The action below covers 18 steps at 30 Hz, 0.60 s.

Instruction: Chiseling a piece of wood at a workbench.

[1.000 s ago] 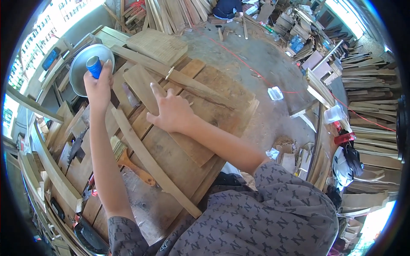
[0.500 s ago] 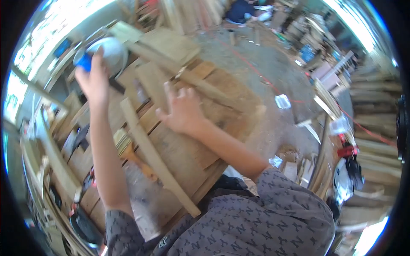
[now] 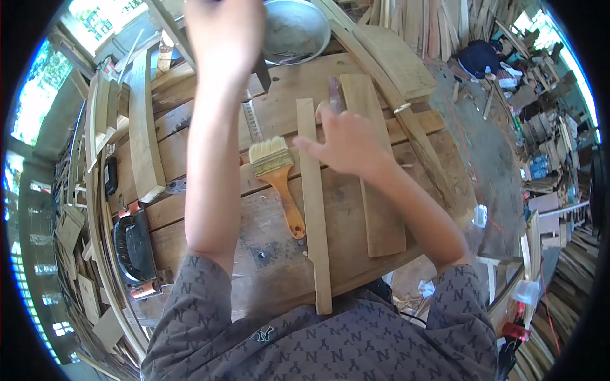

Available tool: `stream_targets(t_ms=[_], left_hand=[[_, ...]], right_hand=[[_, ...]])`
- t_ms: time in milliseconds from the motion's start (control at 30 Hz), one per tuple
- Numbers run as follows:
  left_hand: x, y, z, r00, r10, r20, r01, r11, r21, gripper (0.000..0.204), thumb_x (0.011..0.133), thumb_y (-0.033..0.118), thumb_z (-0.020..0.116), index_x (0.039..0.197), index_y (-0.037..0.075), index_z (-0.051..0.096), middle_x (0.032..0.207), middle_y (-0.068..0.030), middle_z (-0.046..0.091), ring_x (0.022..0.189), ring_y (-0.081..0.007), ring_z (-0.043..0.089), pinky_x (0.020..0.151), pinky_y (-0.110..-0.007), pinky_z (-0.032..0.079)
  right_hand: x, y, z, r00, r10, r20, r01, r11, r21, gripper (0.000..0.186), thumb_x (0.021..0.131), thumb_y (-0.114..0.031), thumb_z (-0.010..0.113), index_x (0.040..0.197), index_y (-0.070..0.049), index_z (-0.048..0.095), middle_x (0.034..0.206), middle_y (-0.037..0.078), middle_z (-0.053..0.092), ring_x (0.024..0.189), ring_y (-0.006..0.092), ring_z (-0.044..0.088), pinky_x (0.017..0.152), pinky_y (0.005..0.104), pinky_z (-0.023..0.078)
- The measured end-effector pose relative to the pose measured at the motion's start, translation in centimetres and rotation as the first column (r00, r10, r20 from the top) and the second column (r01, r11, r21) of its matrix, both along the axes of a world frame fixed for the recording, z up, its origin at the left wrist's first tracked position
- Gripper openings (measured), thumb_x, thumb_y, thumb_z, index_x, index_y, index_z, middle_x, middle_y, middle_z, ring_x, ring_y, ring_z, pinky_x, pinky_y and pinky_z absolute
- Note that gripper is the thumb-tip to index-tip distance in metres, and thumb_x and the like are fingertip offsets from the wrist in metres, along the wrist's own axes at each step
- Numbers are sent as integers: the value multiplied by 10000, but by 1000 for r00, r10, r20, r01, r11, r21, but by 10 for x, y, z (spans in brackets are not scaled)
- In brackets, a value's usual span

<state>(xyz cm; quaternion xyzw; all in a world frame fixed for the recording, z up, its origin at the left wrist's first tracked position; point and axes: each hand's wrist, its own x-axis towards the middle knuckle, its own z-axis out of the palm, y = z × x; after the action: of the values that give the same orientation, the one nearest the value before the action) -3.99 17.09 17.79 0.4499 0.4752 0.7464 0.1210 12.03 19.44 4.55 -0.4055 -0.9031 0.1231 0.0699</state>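
Note:
My left hand (image 3: 225, 22) is raised at the top edge, partly cut off, closed on something I cannot make out; a dark bar (image 3: 263, 79) shows beside it. Behind it sits a metal bowl (image 3: 293, 33). My right hand (image 3: 343, 141) hovers over or rests on the boards, thumb and fingers apart, near a narrow batten (image 3: 316, 247) and a wider board (image 3: 385, 230); whether it touches them is unclear. A paintbrush (image 3: 279, 190) with a wooden handle lies left of the batten. A purplish piece (image 3: 334, 89) lies past my right fingertips.
The plank workbench (image 3: 168, 235) holds curved wooden pieces (image 3: 146, 127), a metal ruler (image 3: 253, 119) and a black tool (image 3: 130, 247) at the left. Timber stacks (image 3: 419, 22) stand behind. A person in dark clothing (image 3: 476, 60) is low on the floor at the back right, among scraps.
The view has swung left, so the bench sits more centrally. My left hand has risen to the top edge, and the blue cylinder it held no longer shows.

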Motion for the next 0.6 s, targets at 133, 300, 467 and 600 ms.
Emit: stream_targets(t_ms=[133,300,467,600], left_hand=[[5,28,-19,960,90,-266,-103,994,-37,224,927,153,599,907,-71,589,665,-100,591,581,-227,566,554,-382,438],[-33,75,-86,724,329,-606,-261,944,200,272,936,166,658,856,-70,549,645,-155,589,564,-300,604,541,-439,478],[-11,71,-91,860,-166,-482,-172,796,-580,379,1000,208,576,1143,-89,389,765,-271,657,489,-302,673,472,-408,550],[-5,68,-97,832,-212,-513,-129,825,-550,397,958,149,586,1141,-152,403,746,-310,664,595,-375,715,581,-459,593]], right_hand=[[-2,-6,-29,998,52,-41,-54,997,-52,598,855,-455,750,1211,-28,529,761,227,690,777,423,704,748,519,553],[0,-2,-24,980,-19,-199,-11,989,-148,717,794,-370,784,1323,-57,414,837,224,714,834,431,713,796,527,563],[12,9,-13,834,-202,-514,66,960,-271,805,725,-292,799,1376,-53,393,693,131,629,664,345,657,672,473,525],[22,16,-13,623,-248,-742,146,968,-201,843,723,-171,796,1448,-36,387,550,35,491,497,154,475,542,324,407]])
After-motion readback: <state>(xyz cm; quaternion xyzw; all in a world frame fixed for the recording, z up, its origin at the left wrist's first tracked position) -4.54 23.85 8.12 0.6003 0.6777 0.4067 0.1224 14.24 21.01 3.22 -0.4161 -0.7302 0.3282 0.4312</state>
